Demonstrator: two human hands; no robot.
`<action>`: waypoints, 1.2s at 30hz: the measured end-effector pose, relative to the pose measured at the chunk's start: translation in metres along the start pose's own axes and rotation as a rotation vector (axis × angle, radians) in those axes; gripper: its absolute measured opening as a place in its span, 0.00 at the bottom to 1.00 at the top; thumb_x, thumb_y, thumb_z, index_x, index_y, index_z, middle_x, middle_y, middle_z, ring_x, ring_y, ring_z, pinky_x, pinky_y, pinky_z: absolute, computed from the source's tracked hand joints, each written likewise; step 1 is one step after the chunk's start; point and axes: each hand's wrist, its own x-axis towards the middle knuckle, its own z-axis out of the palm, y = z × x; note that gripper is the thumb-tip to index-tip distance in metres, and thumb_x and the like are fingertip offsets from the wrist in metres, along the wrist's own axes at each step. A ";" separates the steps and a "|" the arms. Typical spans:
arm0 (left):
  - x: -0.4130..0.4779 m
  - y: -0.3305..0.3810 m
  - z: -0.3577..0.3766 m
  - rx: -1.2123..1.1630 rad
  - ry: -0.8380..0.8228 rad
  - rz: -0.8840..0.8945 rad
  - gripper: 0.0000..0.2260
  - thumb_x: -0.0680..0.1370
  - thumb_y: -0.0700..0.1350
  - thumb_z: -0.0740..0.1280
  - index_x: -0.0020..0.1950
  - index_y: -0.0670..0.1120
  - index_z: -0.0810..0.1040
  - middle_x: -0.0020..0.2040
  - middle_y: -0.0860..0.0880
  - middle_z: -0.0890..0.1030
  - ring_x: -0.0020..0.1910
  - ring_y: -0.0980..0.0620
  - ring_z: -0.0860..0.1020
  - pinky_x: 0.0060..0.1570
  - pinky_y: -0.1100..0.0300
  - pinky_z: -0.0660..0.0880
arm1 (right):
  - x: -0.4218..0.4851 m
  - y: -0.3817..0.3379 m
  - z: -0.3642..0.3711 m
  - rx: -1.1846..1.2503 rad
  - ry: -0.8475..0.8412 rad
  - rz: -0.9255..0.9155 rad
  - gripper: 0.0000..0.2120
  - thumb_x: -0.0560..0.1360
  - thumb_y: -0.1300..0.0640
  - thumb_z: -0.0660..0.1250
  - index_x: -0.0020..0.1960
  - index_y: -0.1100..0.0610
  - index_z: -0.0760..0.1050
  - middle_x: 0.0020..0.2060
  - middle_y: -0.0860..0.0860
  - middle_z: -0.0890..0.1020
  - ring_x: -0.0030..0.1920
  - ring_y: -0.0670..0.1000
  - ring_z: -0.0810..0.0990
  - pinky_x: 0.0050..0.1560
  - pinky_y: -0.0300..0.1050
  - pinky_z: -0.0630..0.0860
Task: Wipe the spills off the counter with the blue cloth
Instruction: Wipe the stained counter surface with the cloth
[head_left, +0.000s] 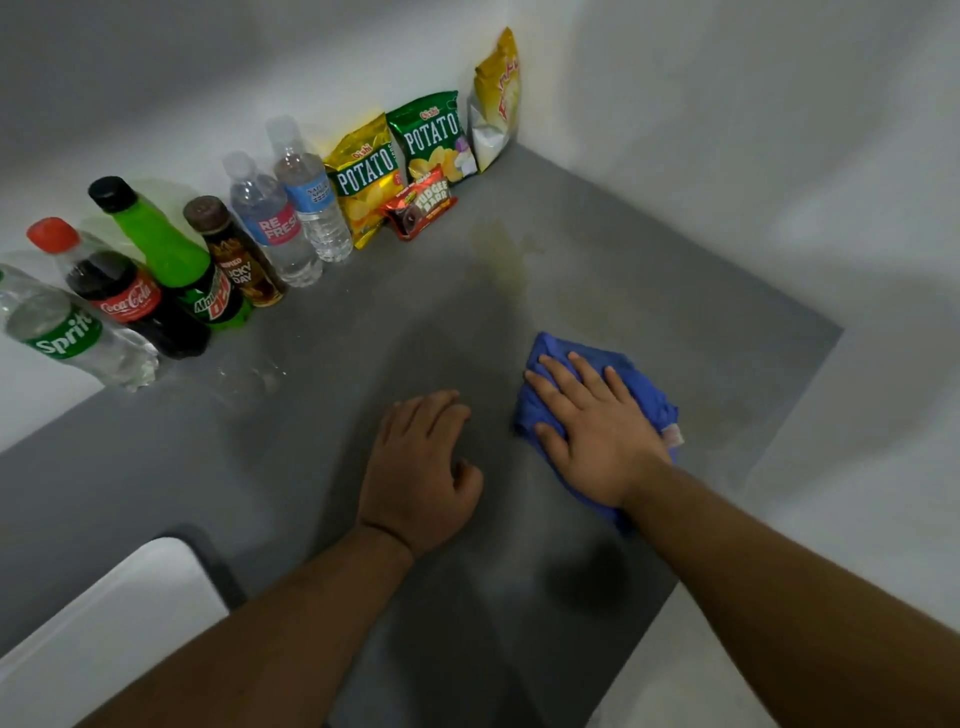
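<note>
Blue cloth (597, 400) lies bunched on the grey tabletop (395, 332), right of centre in the frame, pinned under the right hand (592, 431), whose fingers spread flat over it. Just left of it, apart from the cloth, the left hand (421, 467) rests empty with fingers loosely curled. A yellowish spill (506, 254) stains the surface above the cloth, near the snack bags (400, 166).
</note>
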 end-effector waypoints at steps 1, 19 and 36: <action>-0.002 0.007 0.003 -0.013 -0.002 -0.006 0.24 0.69 0.45 0.68 0.65 0.41 0.79 0.70 0.42 0.78 0.68 0.38 0.76 0.71 0.39 0.69 | -0.004 -0.011 0.004 0.023 0.014 0.060 0.31 0.84 0.39 0.45 0.85 0.45 0.45 0.84 0.45 0.45 0.84 0.52 0.40 0.82 0.58 0.40; -0.063 0.028 0.031 0.070 -0.014 -0.047 0.25 0.71 0.49 0.60 0.65 0.43 0.79 0.70 0.41 0.76 0.69 0.37 0.74 0.74 0.37 0.65 | -0.091 -0.023 0.029 0.046 -0.010 0.132 0.33 0.83 0.35 0.42 0.85 0.46 0.44 0.84 0.46 0.43 0.83 0.53 0.37 0.82 0.61 0.40; -0.024 0.036 0.051 0.103 -0.009 -0.076 0.23 0.72 0.52 0.63 0.64 0.41 0.78 0.66 0.40 0.77 0.65 0.36 0.74 0.69 0.41 0.70 | -0.083 0.047 0.033 0.041 0.000 -0.016 0.32 0.83 0.36 0.46 0.85 0.45 0.49 0.85 0.48 0.49 0.84 0.54 0.41 0.82 0.61 0.42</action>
